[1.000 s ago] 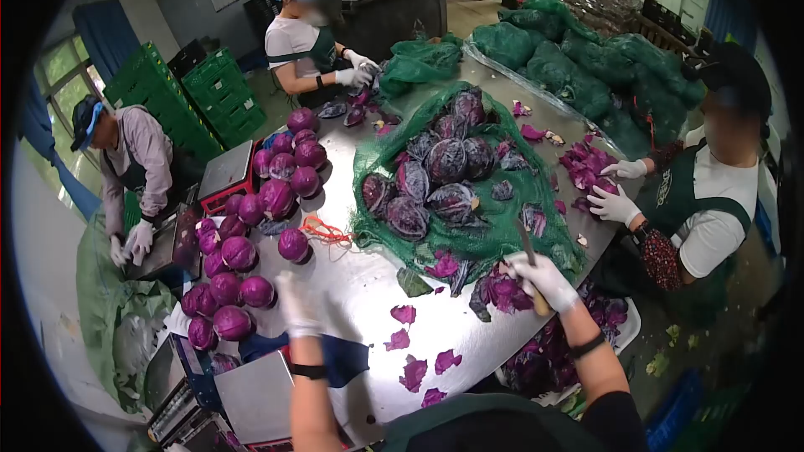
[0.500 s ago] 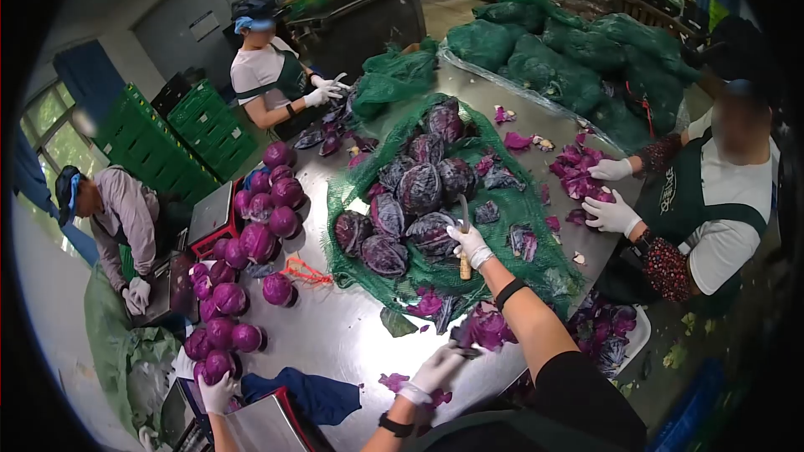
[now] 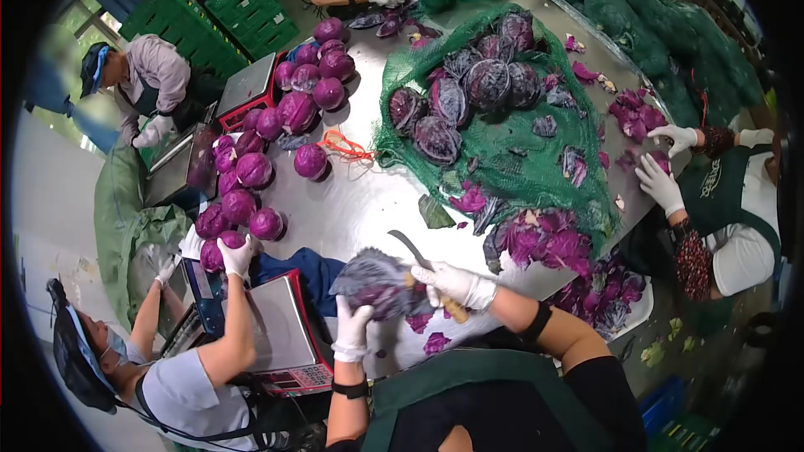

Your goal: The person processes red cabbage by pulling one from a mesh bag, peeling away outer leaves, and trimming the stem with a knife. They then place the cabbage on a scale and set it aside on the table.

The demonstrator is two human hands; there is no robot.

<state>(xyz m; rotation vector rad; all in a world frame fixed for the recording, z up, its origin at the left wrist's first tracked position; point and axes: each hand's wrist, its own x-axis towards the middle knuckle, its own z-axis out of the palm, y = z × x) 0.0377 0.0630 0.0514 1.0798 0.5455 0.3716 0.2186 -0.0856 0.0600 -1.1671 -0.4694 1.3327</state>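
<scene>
In the head view, my gloved left hand (image 3: 352, 331) grips a red cabbage (image 3: 368, 280) with loose dark outer leaves, above the near side of the steel table (image 3: 335, 209). My gloved right hand (image 3: 459, 283) is closed around the wooden handle (image 3: 455, 310) of a curved knife (image 3: 410, 247). Its blade points up and left, just by the cabbage's right side. Beyond my hands, several untrimmed red cabbages (image 3: 488, 84) lie on a spread green net (image 3: 519, 151). A heap of purple leaves (image 3: 544, 241) sits to the right of my right hand.
Trimmed cabbages (image 3: 254, 170) are grouped at the left, near an orange cord (image 3: 346, 146). A red-edged scale (image 3: 285, 326) and blue cloth (image 3: 306, 272) stand near my left hand. Co-workers' hands (image 3: 237, 256) work around the table. Filled green net bags (image 3: 628, 21) lie far right.
My right hand has drawn back from the net with the knife, toward me. A cabbage is now in my left hand. The view has shifted, showing more of the co-worker at lower left.
</scene>
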